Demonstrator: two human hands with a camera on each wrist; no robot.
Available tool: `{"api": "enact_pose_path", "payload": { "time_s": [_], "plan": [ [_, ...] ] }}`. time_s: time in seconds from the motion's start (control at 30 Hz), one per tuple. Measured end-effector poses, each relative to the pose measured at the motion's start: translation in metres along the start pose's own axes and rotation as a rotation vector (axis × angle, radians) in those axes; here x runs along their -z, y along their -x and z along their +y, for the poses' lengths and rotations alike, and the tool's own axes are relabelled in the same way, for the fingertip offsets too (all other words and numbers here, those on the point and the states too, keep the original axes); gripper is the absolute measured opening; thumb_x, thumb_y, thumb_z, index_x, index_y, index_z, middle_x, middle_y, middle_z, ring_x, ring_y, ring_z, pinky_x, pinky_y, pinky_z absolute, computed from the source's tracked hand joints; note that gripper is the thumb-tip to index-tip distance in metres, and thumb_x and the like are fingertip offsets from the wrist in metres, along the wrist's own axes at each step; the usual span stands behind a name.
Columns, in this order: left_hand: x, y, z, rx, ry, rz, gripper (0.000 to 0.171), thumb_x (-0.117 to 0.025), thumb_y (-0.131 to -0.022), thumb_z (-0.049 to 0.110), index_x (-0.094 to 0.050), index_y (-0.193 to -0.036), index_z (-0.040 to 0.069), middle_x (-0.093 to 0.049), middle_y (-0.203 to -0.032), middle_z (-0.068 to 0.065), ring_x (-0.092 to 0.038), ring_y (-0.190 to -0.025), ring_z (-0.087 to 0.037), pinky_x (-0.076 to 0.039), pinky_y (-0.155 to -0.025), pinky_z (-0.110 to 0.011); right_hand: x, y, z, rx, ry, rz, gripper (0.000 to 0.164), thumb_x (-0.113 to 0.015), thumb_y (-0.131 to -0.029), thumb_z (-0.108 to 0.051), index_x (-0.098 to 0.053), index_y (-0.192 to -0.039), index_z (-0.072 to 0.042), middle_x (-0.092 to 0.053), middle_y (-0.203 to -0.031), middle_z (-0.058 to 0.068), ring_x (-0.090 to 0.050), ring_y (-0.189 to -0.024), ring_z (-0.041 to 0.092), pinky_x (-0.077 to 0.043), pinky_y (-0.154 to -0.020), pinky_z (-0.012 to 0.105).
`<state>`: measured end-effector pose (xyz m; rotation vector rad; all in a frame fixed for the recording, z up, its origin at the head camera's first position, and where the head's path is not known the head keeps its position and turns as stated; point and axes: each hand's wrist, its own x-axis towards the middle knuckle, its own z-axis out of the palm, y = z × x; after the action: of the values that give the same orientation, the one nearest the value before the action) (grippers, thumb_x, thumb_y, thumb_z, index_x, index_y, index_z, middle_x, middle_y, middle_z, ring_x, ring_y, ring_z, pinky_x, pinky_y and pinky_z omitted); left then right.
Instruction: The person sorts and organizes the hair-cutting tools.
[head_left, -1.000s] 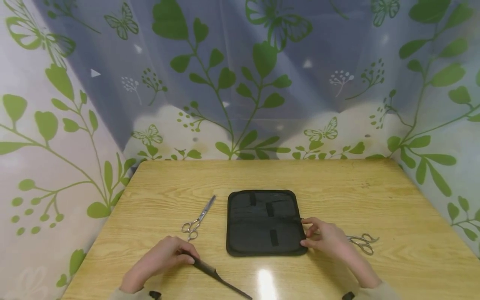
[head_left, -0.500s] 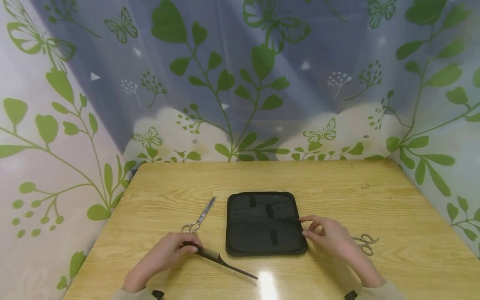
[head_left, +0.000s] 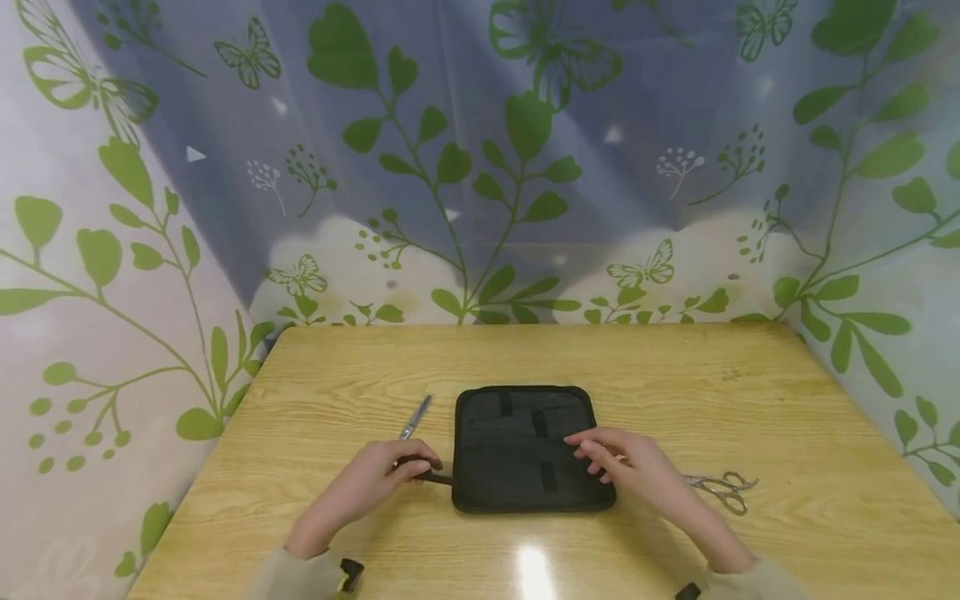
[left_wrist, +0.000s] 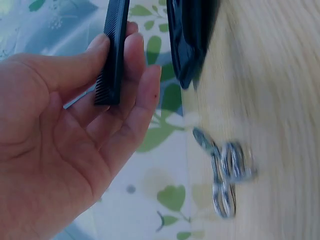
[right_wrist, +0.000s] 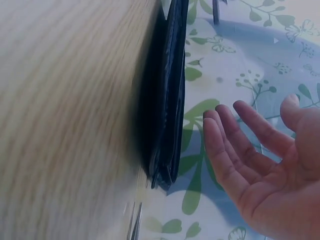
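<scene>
A black case (head_left: 517, 467) lies on the wood-grain table (head_left: 337, 367) between two pairs of scissors (head_left: 416, 416) (head_left: 711, 483).

Plastic comb (left_wrist: 118, 57), shiny metal scissors (left_wrist: 235, 162)

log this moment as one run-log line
left hand: holds black comb | right hand: holding nothing, above black case | table: left scissors, right scissors

A black comb (left_wrist: 117, 50), held at its toothed end, points toward a black strapped case (head_left: 510, 467) lying flat.
</scene>
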<state>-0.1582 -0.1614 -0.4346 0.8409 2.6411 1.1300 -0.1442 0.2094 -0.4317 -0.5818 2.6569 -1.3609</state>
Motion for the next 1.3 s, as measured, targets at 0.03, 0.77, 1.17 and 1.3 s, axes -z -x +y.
{"api": "enact_pose_path", "payload": {
  "time_s": [0.03, 0.77, 1.17, 1.3],
  "plan": [
    [-0.001, -0.002, 0.001, -0.006, -0.002, 0.003, 0.017, -0.052, -0.093, 0.023, -0.067, -0.101, 0.023, -0.069, -0.094, 0.004, -0.062, -0.077, -0.015, -0.054, -0.067, -0.028, -0.001, -0.001, -0.001, -0.003, -0.001, -0.006, 0.035, -0.044, -0.096, -0.039, -0.063, -0.118, -0.02, -0.067, -0.102, 0.01, -0.062, -0.079, 0.018, -0.057, -0.061, 0.032],
    [-0.028, -0.034, 0.023, -0.025, 0.015, -0.016, 0.02, -0.051, -0.094, 0.022, -0.066, -0.106, 0.017, -0.062, -0.064, 0.005, -0.061, -0.06, -0.014, -0.052, -0.059, -0.024, -0.013, -0.005, -0.009, 0.024, -0.007, -0.092, 0.036, -0.041, -0.097, -0.04, -0.063, -0.117, -0.018, -0.068, -0.091, 0.002, -0.062, -0.073, 0.018, -0.056, -0.06, 0.035],
    [-0.034, -0.034, 0.028, -0.024, 0.053, -0.002, 0.02, -0.052, -0.094, 0.024, -0.067, -0.106, 0.019, -0.062, -0.062, 0.003, -0.061, -0.058, -0.012, -0.052, -0.054, -0.023, -0.017, -0.003, -0.005, 0.027, 0.026, -0.165, 0.031, -0.061, -0.086, -0.04, -0.069, -0.105, -0.017, -0.069, -0.084, -0.001, -0.061, -0.065, 0.014, -0.055, -0.053, 0.031],
    [-0.035, -0.035, 0.027, -0.016, 0.078, 0.001, 0.022, -0.05, -0.094, 0.025, -0.067, -0.107, 0.018, -0.062, -0.063, 0.004, -0.061, -0.059, -0.013, -0.055, -0.055, -0.031, -0.017, -0.003, -0.003, -0.007, 0.009, -0.188, 0.028, -0.063, -0.084, -0.037, -0.071, -0.099, -0.015, -0.07, -0.082, 0.002, -0.061, -0.061, 0.013, -0.055, -0.053, 0.03]
  ]
}}
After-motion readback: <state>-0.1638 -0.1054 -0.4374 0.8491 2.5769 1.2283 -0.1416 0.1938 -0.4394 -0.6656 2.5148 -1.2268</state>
